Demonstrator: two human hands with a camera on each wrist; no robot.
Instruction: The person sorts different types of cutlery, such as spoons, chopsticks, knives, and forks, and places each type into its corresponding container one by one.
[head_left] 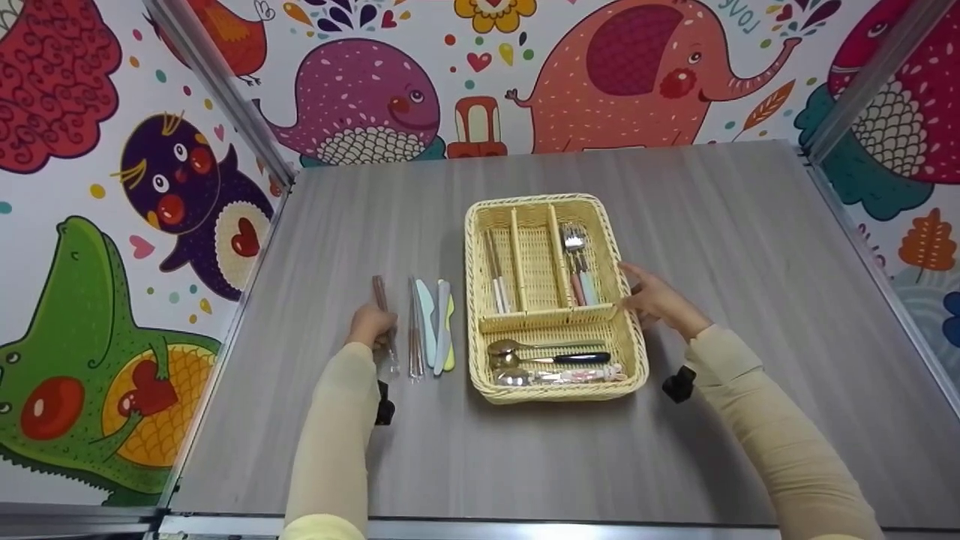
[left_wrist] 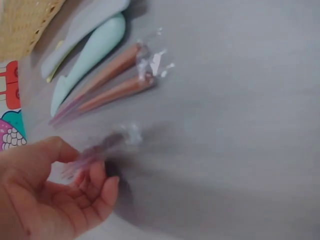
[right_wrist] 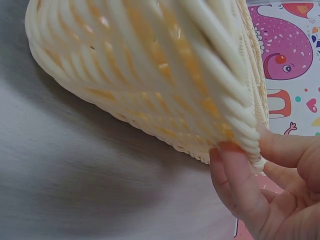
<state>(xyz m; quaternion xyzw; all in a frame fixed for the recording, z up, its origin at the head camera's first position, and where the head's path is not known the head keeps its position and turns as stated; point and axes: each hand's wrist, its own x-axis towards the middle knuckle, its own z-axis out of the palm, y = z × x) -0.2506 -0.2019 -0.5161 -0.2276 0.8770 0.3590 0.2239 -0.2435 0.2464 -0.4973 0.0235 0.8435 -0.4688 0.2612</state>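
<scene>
My left hand (head_left: 371, 326) pinches a pair of brown chopsticks (head_left: 379, 288) in a clear plastic wrapper, left of the other cutlery. In the left wrist view this wrapped pair (left_wrist: 107, 145) is blurred between thumb and fingers. With thumb and fingers, my right hand (head_left: 660, 300) holds the right rim of a woven cream basket (head_left: 637, 367). The right wrist view shows the thumb at the rim and fingertips against the outer wall (right_wrist: 150, 90). Between my left hand and the basket lie a second wrapped pair of chopsticks (head_left: 414, 330) and several table knives (head_left: 426, 319).
The basket's back left compartment holds chopsticks (head_left: 496, 277); forks (head_left: 576, 251) lie in the back right one. Several spoons (head_left: 555, 358) lie in the wide front compartment. Printed panels and metal posts (head_left: 225, 90) border the grey table (head_left: 360, 202).
</scene>
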